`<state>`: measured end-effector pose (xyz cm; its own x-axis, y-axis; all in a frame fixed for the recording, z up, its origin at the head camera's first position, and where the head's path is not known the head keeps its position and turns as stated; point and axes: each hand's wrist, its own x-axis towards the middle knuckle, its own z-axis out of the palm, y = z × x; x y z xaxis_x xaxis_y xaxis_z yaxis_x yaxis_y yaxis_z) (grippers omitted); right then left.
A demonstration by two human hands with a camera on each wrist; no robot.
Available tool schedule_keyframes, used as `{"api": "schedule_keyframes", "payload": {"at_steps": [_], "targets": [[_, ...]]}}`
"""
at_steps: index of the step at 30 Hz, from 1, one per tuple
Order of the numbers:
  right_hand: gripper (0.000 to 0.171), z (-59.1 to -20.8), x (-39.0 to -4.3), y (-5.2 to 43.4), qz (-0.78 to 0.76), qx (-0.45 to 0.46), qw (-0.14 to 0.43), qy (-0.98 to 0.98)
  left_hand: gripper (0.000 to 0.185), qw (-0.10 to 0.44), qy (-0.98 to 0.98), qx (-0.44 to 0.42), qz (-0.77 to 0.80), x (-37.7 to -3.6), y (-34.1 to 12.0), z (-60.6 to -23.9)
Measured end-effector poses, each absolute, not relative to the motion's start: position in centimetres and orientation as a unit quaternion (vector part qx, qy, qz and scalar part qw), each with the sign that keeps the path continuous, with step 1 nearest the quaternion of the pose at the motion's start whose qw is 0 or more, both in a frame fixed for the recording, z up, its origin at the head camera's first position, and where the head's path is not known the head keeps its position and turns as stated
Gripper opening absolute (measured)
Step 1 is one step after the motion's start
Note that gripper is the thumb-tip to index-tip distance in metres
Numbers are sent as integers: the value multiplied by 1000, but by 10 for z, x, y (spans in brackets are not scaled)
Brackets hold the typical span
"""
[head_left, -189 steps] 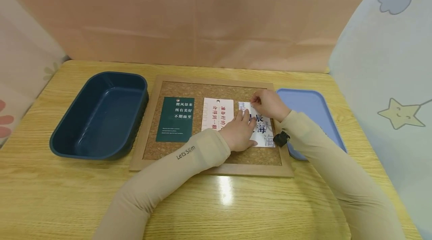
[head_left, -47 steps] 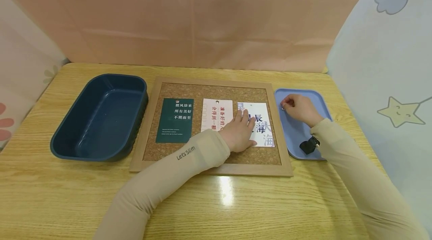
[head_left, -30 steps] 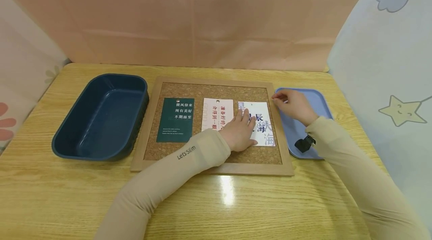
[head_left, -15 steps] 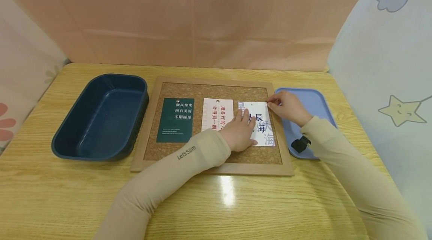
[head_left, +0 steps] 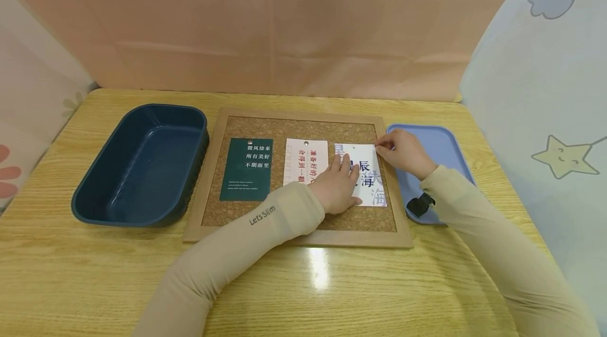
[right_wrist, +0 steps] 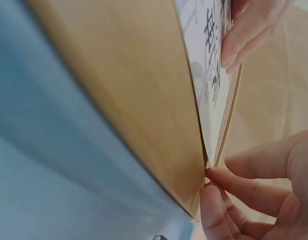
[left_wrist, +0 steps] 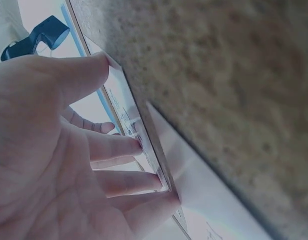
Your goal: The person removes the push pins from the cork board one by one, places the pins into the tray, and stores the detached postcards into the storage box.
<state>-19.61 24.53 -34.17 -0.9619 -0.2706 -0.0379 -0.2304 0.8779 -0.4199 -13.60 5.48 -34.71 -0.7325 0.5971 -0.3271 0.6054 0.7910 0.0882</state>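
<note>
Three cards lay in a row on the corkboard [head_left: 280, 126], and I watched from afar as two bare hands worked at the one on the right. That white card [head_left: 367, 168], printed with large dark characters, sat flat on the cork near the right side of the wooden frame [head_left: 365, 238]. The left hand [head_left: 335, 187] rested on its lower left part, fingers straight and a little spread, thumb held apart; from my head camera it also hid part of the pink card [head_left: 306, 160] in the middle. The right hand [head_left: 403, 152] was at the white card's upper right corner with its fingertips drawn close together. Even through the right wrist camera I could not tell whether they pinched that corner or merely touched it. Round silver pins showed at the top of both the pink card and the green card [head_left: 246, 176] on the left; on the white one I made out only a tiny mark near its upper edge. A light blue tray [head_left: 441, 152] lay just beside the frame, partly under the right forearm, while a dark blue bin [head_left: 147, 174] stood on the board's left. All of it was on a wood-grained table [head_left: 265, 295].
</note>
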Motion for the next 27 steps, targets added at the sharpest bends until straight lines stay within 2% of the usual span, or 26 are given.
{"api": "schedule_keyframes", "payload": {"at_steps": [12,27], "targets": [[35,-337,-193,241,-299,-42,129,944,76,169,931,324,-18,-136,55,-346],[43,-339,-189,239,-413,5,172,894,75,154,930,331,-46,-134,56,-347]]}}
